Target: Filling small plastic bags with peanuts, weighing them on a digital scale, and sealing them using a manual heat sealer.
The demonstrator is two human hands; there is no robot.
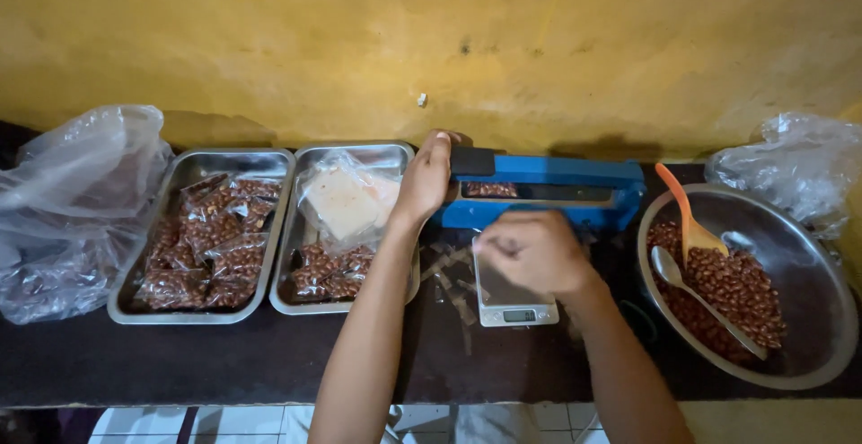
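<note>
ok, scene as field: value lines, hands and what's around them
left hand: pressing the black handle of the blue heat sealer
right hand: closed, over the small scale
left trays: sealed peanut packets
bowl: loose peanuts, orange scoop, metal spoon
edges: clear plastic bags

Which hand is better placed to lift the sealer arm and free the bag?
Left. The left hand already grips the black handle of the blue sealer, pressed over a peanut bag. The right hand is fisted above the small scale, likely freer to take the bag.
</note>
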